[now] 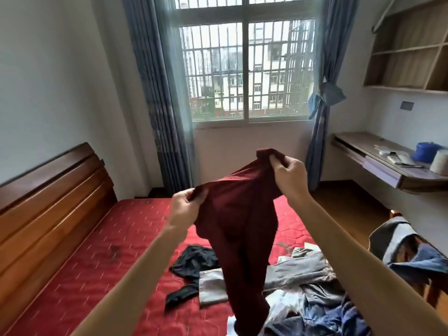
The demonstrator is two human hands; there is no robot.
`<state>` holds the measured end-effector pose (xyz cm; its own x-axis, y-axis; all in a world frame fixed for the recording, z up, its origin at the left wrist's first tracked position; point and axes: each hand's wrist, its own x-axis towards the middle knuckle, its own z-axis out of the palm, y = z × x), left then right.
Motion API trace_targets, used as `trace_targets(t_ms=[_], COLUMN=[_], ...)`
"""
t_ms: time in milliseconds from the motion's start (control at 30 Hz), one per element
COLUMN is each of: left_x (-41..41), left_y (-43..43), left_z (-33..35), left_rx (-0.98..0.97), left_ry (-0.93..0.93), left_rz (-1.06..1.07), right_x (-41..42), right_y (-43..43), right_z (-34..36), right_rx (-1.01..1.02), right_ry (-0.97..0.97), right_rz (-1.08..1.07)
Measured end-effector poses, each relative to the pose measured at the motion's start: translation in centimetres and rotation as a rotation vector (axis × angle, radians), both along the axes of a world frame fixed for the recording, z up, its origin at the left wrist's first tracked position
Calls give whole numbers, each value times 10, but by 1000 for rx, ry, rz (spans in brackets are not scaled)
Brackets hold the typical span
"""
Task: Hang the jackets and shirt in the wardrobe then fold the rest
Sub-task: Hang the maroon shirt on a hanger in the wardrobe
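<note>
Both hands are clamped on the top edge of one dark red garment: the left hand pinches a bunched corner low and to the left, while the right hand pinches the other corner higher, farther off and to the right. That edge therefore runs on a slant between the two grips. The rest of the cloth hangs straight down from it, its long axis vertical, narrowing to a twisted tail that ends near the bottom of the view, above the red mattress. I cannot tell whether the tail touches the clothes below. Whether this piece is a shirt for hanging or something to fold is not clear, since it is too crumpled to show sleeves or legs. The next move likely turns on levelling that slanted edge and spreading the hands apart so the garment opens flat. The left hand is nearer the body and lower, so it would need to rise to meet the right. Under and to the right of the hanging cloth lie a black garment, a grey garment and crumpled denim pieces, all on the near right part of the mattress. More draped clothes sit off the bed at the right. No wardrobe is in view.
</note>
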<state>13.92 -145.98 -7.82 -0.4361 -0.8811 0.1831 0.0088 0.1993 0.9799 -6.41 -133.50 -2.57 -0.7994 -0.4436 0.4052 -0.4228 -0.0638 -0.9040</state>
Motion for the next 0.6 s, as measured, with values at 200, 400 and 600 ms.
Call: trace_targets(t_ms=[200,400,600], left_x=[39,59,118], left_y=[-21,-9,-18], left_z=[67,103,89], left_rx=[52,-334,-213], left_ry=[47,-260,-71], left_rz=[-156,-83,183], right_x=[20,101,147], right_y=[-16,-64,-104], right_z=[-27,-2,21], right_rx=[223,128,-82], right_ry=[248,323,271], right_rz=[9,812,902])
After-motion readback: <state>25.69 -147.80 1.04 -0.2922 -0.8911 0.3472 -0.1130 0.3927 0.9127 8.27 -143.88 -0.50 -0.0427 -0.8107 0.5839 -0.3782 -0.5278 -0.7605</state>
